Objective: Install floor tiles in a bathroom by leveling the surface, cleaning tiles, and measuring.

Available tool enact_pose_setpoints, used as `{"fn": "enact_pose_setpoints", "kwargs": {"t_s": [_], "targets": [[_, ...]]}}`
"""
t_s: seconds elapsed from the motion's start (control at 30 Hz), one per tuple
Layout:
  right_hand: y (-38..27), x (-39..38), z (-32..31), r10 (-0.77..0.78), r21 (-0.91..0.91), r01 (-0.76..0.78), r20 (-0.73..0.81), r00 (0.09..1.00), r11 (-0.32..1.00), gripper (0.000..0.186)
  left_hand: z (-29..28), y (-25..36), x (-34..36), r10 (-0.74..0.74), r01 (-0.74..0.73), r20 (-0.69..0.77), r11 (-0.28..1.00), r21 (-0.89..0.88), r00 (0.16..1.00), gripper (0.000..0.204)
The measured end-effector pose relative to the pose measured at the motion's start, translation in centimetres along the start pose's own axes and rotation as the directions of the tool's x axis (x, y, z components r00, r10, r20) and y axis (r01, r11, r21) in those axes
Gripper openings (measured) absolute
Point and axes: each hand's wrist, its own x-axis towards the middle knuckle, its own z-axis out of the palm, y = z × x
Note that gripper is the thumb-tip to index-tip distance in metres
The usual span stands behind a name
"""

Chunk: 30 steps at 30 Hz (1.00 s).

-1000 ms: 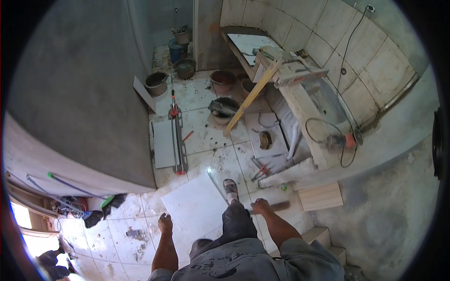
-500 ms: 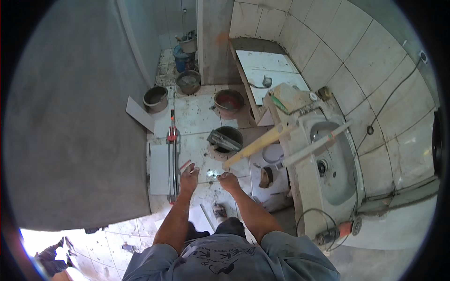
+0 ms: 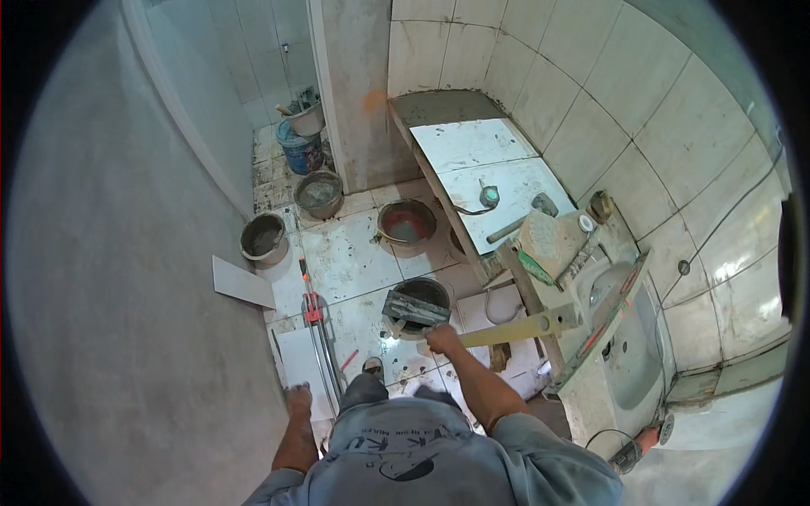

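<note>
My left hand (image 3: 298, 400) hangs low with its fingers curled, over the edge of a white tile (image 3: 302, 361) beside the grey wall. Next to it lies a long manual tile cutter (image 3: 314, 310) with a red carriage and steel rails. My right hand (image 3: 443, 339) is closed into a fist across the lower end of a yellow spirit level (image 3: 506, 331); whether it grips the level is not clear. Just beyond that hand a trowel (image 3: 418, 309) rests across a black bucket (image 3: 433, 291). A thin red stick (image 3: 350, 360) lies on the floor.
Buckets of mortar stand ahead, among them a reddish one (image 3: 407, 226). A tiled counter (image 3: 498, 181) carries a tape measure (image 3: 489, 196). Another straightedge (image 3: 601, 331) lies across the sink (image 3: 637, 358). An angle grinder (image 3: 641, 447) with a cord sits at the right. One tile (image 3: 242, 281) leans on the wall.
My hands, close together in front before, have come apart: the left went toward the wall, the right toward the yellow level. The view has shifted, and the floor items appear lower.
</note>
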Motion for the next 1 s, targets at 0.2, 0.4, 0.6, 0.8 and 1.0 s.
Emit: {"fn": "enact_pose_setpoints", "kwargs": {"t_s": [0.2,0.4,0.6,0.8,1.0], "targets": [[-9.0,6.1,-5.9,0.095,0.002,-0.103,-0.402,0.911,0.995,0.032,-5.2,9.3,12.7,0.345,-0.329,-0.144,0.936,0.123,0.927,0.032],[-13.1,15.6,-11.6,0.184,0.169,-0.108,-0.545,0.818,0.980,0.027,-7.5,22.8,16.3,0.187,-0.186,-0.004,0.968,-0.168,0.982,0.024],[-12.9,22.5,-20.9,0.243,0.208,-0.130,-0.744,0.623,0.969,0.050,-5.2,28.8,23.3,0.247,-0.201,0.065,0.892,-0.406,0.967,0.055],[-7.0,27.1,-28.3,0.421,0.207,-0.552,-0.858,0.294,0.808,0.051,-7.5,34.1,36.6,0.157,-0.123,0.127,0.963,-0.240,0.979,0.040],[-5.6,29.3,-28.1,0.632,0.232,-0.717,-0.687,0.357,0.657,0.061,-5.7,48.4,44.4,0.496,-0.470,-0.004,0.821,-0.323,0.868,0.033]]}}
